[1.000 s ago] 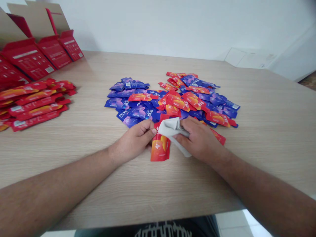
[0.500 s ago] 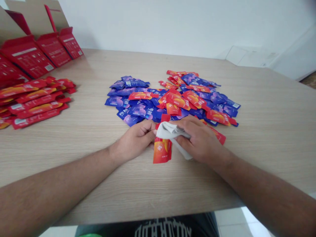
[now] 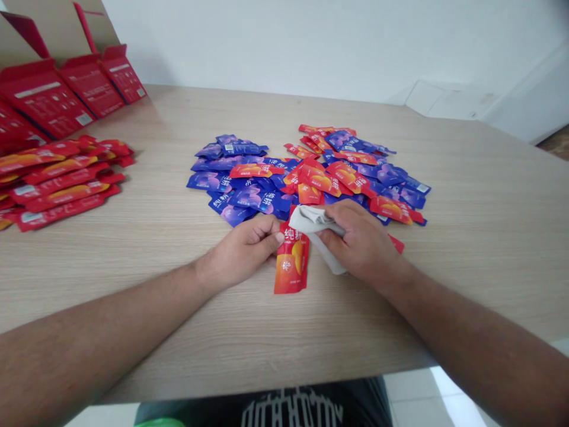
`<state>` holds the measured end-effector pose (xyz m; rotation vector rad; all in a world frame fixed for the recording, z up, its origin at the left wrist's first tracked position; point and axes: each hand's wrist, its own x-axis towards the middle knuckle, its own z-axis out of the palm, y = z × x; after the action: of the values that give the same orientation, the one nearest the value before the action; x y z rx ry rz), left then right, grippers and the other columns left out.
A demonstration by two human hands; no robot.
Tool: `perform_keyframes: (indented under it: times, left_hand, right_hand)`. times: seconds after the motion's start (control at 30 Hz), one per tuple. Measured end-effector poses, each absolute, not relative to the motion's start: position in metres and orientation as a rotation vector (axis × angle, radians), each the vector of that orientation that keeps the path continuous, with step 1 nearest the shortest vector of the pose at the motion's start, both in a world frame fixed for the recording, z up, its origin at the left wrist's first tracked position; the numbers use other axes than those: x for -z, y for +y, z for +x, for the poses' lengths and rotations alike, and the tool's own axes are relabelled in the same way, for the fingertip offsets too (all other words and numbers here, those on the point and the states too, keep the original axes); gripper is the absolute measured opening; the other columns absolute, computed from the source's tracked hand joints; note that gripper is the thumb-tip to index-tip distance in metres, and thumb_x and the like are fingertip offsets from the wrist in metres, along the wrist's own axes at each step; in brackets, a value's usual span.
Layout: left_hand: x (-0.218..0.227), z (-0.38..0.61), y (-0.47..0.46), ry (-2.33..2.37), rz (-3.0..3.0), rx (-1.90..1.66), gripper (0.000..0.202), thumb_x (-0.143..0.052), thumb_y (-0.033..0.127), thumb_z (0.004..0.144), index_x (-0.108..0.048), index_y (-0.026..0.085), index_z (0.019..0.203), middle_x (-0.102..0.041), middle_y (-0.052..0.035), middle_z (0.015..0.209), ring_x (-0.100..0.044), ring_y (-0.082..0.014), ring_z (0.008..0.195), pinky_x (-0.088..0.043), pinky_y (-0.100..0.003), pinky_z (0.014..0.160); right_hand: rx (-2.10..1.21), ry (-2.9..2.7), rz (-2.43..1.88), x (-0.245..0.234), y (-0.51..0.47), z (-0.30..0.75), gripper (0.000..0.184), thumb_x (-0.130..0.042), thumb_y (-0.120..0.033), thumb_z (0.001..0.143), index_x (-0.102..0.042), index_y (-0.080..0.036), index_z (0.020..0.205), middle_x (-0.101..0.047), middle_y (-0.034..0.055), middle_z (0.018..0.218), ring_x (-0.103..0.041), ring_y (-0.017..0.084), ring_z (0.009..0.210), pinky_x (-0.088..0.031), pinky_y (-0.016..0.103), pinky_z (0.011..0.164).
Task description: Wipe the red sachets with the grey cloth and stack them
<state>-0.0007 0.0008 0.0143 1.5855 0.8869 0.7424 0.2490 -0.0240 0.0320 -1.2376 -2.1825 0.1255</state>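
Note:
Between thumb and fingers, my left hand [image 3: 246, 246] grips the left edge of a red-and-orange pouch [image 3: 291, 264] with white lettering and a yellow fruit picture. My right hand [image 3: 362, 240] is closed around a folded whitish cloth [image 3: 313, 219], which lies over the top right of that pouch. The pouch's upper end is partly covered by the cloth. Just beyond both hands spreads a mixed heap of blue-purple pouches [image 3: 262, 198] and red-orange pouches [image 3: 320, 178]. Another red pouch [image 3: 396, 243] pokes out from behind my right hand.
At the left, red-orange pouches [image 3: 66, 178] are stacked in rows. Behind them stand red printed cartons [image 3: 48, 98] with raised flaps, against a brown cardboard box [image 3: 62, 26]. A white wall borders the wooden table [image 3: 200, 350] at the back.
My right hand and the cloth have shifted up and slightly right over the pouch, uncovering its white lettering. My left hand still holds the pouch in nearly the same place.

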Motion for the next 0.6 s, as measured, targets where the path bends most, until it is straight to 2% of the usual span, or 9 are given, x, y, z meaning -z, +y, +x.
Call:
perform_keyframes:
  times: [0.17,0.3,0.47,0.6]
  left_hand:
    - [-0.0143,-0.0012,0.0023,0.879,1.695,-0.732,0.027,-0.061,0.038,0.099,-0.058,0.017,0.083,-0.056,0.0009,0.079,-0.047,-0.012,0.07,-0.041,-0.024,0.065]
    - [-0.0136,-0.0011,0.0025,0.882,1.657,-0.752,0.029,-0.058,0.042,0.101,-0.056,0.018,0.084,-0.055,0.0017,0.077,-0.046,-0.0117,0.068,-0.04,-0.024,0.063]
    - [-0.0128,-0.0016,0.0031,0.885,1.703,-0.73,0.026,-0.06,0.038,0.099,-0.058,0.017,0.084,-0.056,0.0009,0.078,-0.046,-0.0122,0.07,-0.04,-0.024,0.064]
    - [-0.0127,-0.0019,0.0033,0.894,1.66,-0.741,0.029,-0.058,0.041,0.1,-0.057,0.017,0.084,-0.055,0.0012,0.078,-0.046,-0.0122,0.069,-0.04,-0.024,0.063]
  right_hand:
    - [-0.185,-2.292,-1.145,-0.0314,-0.0244,0.2489,0.034,-0.063,-0.022,0.099,-0.067,-0.02,0.133,-0.072,0.0113,0.118,-0.067,0.028,0.111,-0.057,0.044,0.098]
    - [-0.109,-2.192,-1.198,-0.03,-0.0212,0.2508,0.025,-0.066,-0.023,0.098,-0.07,-0.016,0.122,-0.072,0.0125,0.114,-0.068,0.028,0.108,-0.058,0.044,0.096]
    - [-0.156,-2.294,-1.08,-0.0289,-0.02,0.2515,0.029,-0.065,-0.022,0.098,-0.068,-0.019,0.127,-0.072,0.011,0.114,-0.069,0.027,0.108,-0.059,0.042,0.094]
    - [-0.107,-2.211,-1.175,-0.0275,-0.0185,0.2524,0.021,-0.067,-0.023,0.098,-0.07,-0.018,0.117,-0.072,0.012,0.113,-0.068,0.028,0.107,-0.058,0.044,0.095]
